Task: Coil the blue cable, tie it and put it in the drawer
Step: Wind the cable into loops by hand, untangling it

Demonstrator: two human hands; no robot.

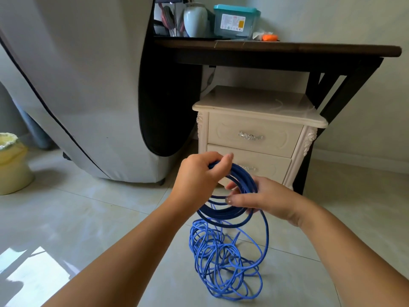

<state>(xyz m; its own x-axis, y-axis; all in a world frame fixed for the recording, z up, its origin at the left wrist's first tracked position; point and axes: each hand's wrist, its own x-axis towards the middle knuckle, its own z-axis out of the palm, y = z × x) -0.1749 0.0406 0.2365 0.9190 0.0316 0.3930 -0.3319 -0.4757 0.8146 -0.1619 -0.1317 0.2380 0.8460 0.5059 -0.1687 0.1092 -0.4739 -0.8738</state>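
A blue cable (223, 258) lies in a loose tangle on the tiled floor, and part of it is wound into a neat coil held up in front of me. My left hand (199, 171) grips the top of that coil, fingers curled round the strands. My right hand (263, 199) holds the coil's right side, thumb across the loops. One long loop hangs from the coil down to the tangle. Behind the hands stands a cream nightstand (261, 107) with two drawers; the upper drawer (252, 135) and the lower drawer (263, 166) are both closed.
A dark wooden table (278, 48) stands over the nightstand, carrying a pale vase (195, 19) and a teal-lidded box (236, 21). A large grey covered object (88, 85) fills the left. A yellow-lined bin (11, 162) sits at the far left.
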